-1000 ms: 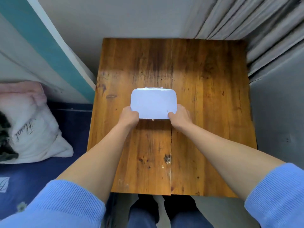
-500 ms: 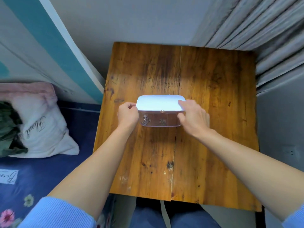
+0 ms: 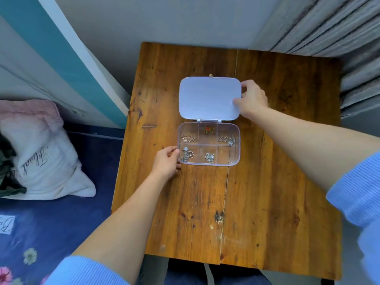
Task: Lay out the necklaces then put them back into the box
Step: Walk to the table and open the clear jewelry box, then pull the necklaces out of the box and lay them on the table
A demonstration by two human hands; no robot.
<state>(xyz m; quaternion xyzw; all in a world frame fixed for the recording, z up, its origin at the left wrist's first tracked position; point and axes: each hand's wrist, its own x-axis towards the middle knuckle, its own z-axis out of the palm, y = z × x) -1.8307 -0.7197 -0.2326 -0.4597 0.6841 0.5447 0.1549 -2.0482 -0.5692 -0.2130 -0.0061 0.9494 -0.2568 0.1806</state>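
Note:
A clear plastic box (image 3: 234,157) with divided compartments lies open on the wooden table (image 3: 277,182). Its pale lid (image 3: 207,98) is folded flat back behind the hinge. Several necklaces sit in the compartments: a rose-gold one (image 3: 187,138), a red and gold one (image 3: 209,129), a silver chain (image 3: 227,139), a silver one with a white stone (image 3: 186,154) and a silver cluster (image 3: 209,157). The front right compartment holds nothing. My left hand (image 3: 166,162) grips the box's front left corner. My right hand (image 3: 251,99) holds the lid's right edge.
A bed with a dark blue flowered sheet (image 3: 51,223) and a white pillow (image 3: 41,159) lies left of the table. Grey curtains (image 3: 329,27) hang at the back right. My knees (image 3: 195,274) show below the table's near edge.
The box was shut one second ago; my right hand swung the lid up and back until it lay flat. My left hand stayed at the box's left side.

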